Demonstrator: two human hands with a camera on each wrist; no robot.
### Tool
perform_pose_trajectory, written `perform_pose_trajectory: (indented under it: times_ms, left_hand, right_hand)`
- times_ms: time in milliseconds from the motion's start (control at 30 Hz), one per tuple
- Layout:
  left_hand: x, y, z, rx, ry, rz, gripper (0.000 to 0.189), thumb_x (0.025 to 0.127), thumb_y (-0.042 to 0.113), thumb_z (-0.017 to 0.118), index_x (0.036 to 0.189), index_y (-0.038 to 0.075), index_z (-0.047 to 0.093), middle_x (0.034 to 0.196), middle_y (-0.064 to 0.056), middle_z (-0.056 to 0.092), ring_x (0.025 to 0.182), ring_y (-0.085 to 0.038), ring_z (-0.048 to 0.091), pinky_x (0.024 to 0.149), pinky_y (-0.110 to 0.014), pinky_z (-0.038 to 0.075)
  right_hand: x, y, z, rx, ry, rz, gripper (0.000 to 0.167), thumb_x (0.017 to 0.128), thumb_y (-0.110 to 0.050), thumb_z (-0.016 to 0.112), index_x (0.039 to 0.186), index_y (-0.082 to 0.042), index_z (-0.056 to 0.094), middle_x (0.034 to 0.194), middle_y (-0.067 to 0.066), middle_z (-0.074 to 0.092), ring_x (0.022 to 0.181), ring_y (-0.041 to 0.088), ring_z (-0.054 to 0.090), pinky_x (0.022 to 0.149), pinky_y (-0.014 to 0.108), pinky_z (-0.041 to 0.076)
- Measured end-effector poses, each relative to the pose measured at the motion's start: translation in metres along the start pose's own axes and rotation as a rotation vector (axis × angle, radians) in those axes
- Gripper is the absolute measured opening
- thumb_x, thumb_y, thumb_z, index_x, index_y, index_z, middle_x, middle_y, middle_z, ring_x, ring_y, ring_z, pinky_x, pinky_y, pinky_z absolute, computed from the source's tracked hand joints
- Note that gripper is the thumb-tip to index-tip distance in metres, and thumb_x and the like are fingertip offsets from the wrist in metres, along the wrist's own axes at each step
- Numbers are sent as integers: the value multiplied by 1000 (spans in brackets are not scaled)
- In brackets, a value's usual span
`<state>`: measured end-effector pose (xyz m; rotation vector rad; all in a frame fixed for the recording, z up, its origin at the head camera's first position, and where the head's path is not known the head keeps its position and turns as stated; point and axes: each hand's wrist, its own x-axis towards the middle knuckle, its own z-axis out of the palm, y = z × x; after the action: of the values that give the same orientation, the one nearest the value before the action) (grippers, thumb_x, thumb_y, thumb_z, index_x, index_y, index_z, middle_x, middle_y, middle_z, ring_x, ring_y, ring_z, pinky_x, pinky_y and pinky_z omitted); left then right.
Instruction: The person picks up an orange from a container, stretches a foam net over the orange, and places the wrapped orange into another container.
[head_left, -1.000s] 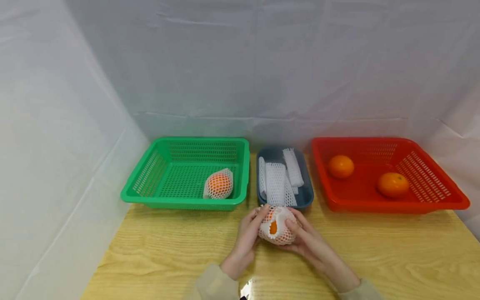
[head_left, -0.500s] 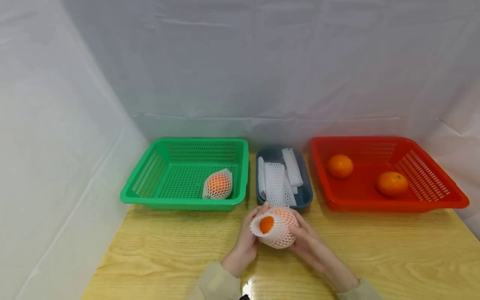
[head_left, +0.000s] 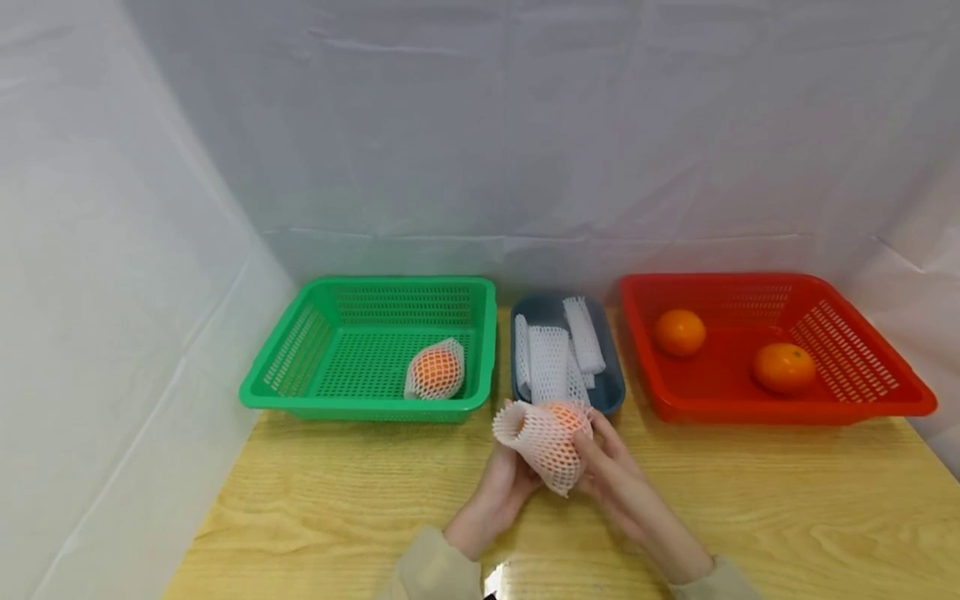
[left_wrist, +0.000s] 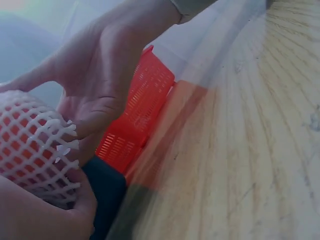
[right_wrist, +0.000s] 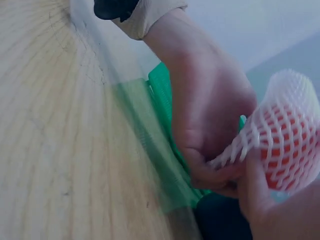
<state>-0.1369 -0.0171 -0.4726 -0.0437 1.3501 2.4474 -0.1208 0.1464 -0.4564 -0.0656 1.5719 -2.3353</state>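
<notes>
An orange in a white foam fruit net (head_left: 553, 446) is held between both hands just above the table, in front of the blue tray. The net's open, jagged end points up and left. My right hand (head_left: 618, 483) grips it from the right, thumb on the near side. My left hand (head_left: 498, 492) is at its lower left, its fingertips partly hidden behind the net. In the right wrist view, the left hand (right_wrist: 212, 110) pinches the net's narrow end. The left wrist view shows the right hand (left_wrist: 102, 70) at the net's other side.
A green basket (head_left: 367, 408) at the left holds another netted orange (head_left: 437, 371). Several white foam nets (head_left: 550, 358) lie in the blue tray (head_left: 615, 392). At the right, a red basket (head_left: 780, 411) holds two bare oranges (head_left: 784, 367) on the wooden table (head_left: 337, 500).
The netted orange has turned in the hands, its open end swinging from facing me to up and left. The left hand has shifted lower under it. Baskets and tray keep their places.
</notes>
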Motion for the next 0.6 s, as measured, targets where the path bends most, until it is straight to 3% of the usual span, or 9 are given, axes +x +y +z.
perform_pose_trajectory:
  times_ms: [133,200,433,600]
  left_hand:
    - [-1,-4,-2,63,6,-4,55,110,39,32,146,1,45,117,4,61,103,-11,53,87,-30,44]
    - [-1,-5,-3,71,13,-2,55,109,38,34,148,0,43,117,3,62,102,-11,54,86,-30,45]
    - [1,-2,-3,84,50,-5,72,107,57,30,152,1,38,133,-9,60,110,-15,56,91,-34,46]
    - [2,-1,-3,50,43,1,75,106,60,28,153,2,37,146,-11,52,122,-17,51,101,-37,40]
  right_hand:
    - [4,-1,4,-99,100,-2,58,105,-20,55,154,-6,29,135,17,49,110,19,61,86,41,57]
    - [5,0,5,-132,126,-7,55,105,-18,57,153,-6,34,135,17,51,110,19,60,87,40,57]
    - [7,4,8,-172,250,-61,47,98,-8,65,142,0,49,113,7,58,96,14,59,82,26,51]
    - [7,5,5,-125,242,-95,37,92,2,68,127,-1,56,110,2,66,100,13,62,85,25,52]
